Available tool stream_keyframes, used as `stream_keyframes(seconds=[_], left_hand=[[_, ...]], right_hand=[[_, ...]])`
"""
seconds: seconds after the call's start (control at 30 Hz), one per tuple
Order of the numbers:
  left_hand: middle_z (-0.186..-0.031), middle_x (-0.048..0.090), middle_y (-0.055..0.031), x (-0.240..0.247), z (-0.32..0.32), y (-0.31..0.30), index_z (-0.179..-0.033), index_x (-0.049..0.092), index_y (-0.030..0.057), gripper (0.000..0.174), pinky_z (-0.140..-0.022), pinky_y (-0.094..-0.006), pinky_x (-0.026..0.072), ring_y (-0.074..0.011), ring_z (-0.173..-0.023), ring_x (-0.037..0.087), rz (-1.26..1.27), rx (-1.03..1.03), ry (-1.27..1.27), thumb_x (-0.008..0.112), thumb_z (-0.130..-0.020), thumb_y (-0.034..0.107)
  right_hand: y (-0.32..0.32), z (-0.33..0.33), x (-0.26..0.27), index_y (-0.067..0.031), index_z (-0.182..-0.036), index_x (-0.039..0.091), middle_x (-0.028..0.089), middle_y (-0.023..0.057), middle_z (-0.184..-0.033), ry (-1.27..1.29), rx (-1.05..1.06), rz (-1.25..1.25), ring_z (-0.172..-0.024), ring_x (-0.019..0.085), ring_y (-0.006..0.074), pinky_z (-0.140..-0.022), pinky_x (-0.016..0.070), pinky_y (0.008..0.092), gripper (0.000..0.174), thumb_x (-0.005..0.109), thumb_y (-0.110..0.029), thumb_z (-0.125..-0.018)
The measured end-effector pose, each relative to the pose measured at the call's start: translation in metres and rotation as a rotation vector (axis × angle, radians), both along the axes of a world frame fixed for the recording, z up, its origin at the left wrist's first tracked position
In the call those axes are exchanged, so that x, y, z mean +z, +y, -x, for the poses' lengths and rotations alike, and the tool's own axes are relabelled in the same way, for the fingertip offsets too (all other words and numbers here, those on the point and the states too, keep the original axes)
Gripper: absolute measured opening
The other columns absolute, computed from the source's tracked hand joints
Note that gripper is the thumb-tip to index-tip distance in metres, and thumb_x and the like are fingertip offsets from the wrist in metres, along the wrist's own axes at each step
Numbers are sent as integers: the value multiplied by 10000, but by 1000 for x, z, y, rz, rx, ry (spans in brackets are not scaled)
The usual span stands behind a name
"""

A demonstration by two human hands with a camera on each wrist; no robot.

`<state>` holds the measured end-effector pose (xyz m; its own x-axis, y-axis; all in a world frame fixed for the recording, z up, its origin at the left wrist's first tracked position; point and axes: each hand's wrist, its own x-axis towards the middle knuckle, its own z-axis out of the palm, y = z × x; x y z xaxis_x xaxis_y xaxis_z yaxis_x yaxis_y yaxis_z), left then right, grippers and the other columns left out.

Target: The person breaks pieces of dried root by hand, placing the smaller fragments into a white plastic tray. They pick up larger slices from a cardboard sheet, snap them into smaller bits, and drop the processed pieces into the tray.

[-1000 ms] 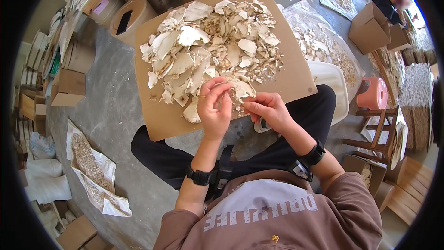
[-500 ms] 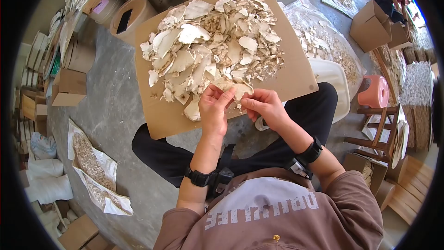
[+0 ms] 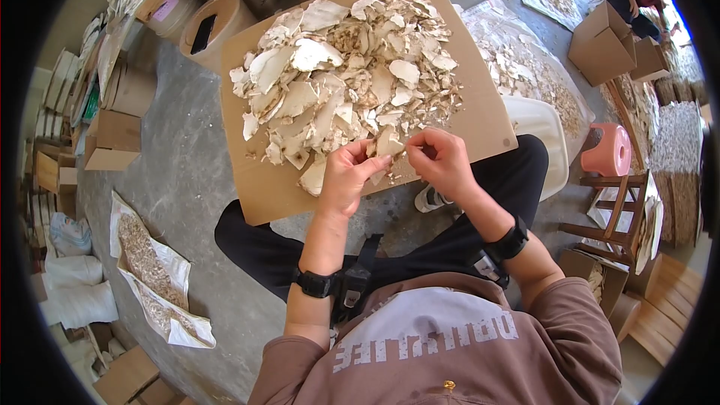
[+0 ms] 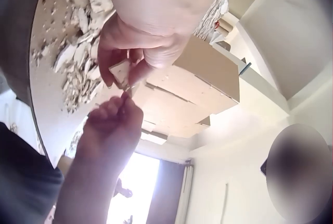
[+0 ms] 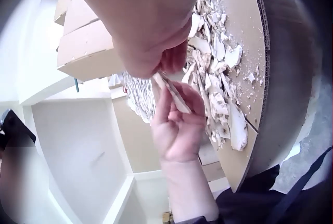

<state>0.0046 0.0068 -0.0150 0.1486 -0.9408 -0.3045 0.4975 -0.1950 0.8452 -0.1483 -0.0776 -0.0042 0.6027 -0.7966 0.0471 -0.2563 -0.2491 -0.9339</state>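
Note:
My left hand pinches a thin, pale flake between thumb and fingers, over the near edge of a heap of similar flakes. The flake shows off-white faces and a darker, layered edge in the right wrist view. My right hand has its fingers curled in, with thumb and fingertip pinching at the flake's right end. Seen from the left wrist, the right fingertips meet the flake's narrow tip. The heap of pale, brown-stained flakes lies on a cardboard sheet in front of my knees.
Beside the sheet stand a round tub with a phone on it and a white plastic bin. Farther right are a pink stool and a wooden chair. A sack with scraps lies on the floor at left.
The flake has turned from lying broad across both hands to standing more upright in my left fingers. My right hand has risen slightly and its fingers have curled in more.

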Motion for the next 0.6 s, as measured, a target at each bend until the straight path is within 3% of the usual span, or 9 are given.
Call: stream_keyframes(seconds=[0.03,0.1,0.13,0.2,0.27,0.33,0.4,0.47,0.6], left_hand=[[-908,609,-71,1,6,-3,-1040,529,10,274,-737,-304,486,-148,-823,586,6,0,-2,565,-768,4],[-882,613,-81,4,23,-8,-988,544,-12,220,-706,-250,476,-134,-776,591,6,201,236,571,-769,2],[-882,613,-81,3,26,-9,-988,544,-12,220,-706,-250,476,-134,-776,591,6,202,236,571,-769,2],[-891,609,-77,1,28,-12,-967,547,-2,186,-710,-257,476,-139,-790,588,24,229,400,565,-782,12],[-892,606,-76,-3,27,-10,-955,548,3,171,-709,-260,477,-142,-798,586,20,246,445,562,-784,12],[-892,603,-76,1,26,-8,-942,550,7,157,-708,-263,477,-144,-807,584,19,270,485,558,-786,13],[-888,598,-75,7,24,-7,-936,548,8,155,-701,-268,480,-145,-811,580,-16,353,481,565,-782,21],[-882,598,-73,2,21,-6,-933,549,7,159,-698,-264,479,-138,-800,579,-28,358,437,573,-776,20],[-852,599,-58,-2,25,-7,-913,555,7,163,-652,-239,478,-108,-736,571,-44,374,281,596,-755,9]], right_hand=[[3,-4,2,5,-785,571,535,21,-616,-2,0,6,-484,478,74,-443,392,203,144,530,-133,-786],[9,-12,6,10,-763,549,537,30,-643,-465,-239,-790,-493,471,74,-443,392,203,125,525,-110,-784],[8,-12,1,10,-763,549,537,30,-643,-465,-239,-791,-493,471,74,-443,392,203,125,525,-110,-784],[3,-12,-12,2,-748,518,518,34,-650,-794,-227,-1245,-497,449,73,-436,391,192,111,511,-100,-791],[-3,-10,-16,-14,-747,505,504,34,-654,-848,-249,-1361,-493,425,68,-423,373,179,89,498,-90,-792],[-15,-4,-20,-20,-752,505,501,31,-652,-1231,-193,-1629,-491,423,68,-421,361,170,67,488,-75,-786],[-15,-2,-16,1,-807,527,519,37,-671,-1194,-178,-1580,-496,432,72,-425,366,183,82,480,-62,-784],[-10,-2,-4,29,-901,557,537,43,-697,-551,-145,-1113,-499,447,79,-433,381,197,168,475,-68,-791],[3,-8,5,44,-951,585,516,25,-627,-288,-99,-771,-488,455,64,-432,373,201,222,508,-119,-821]])
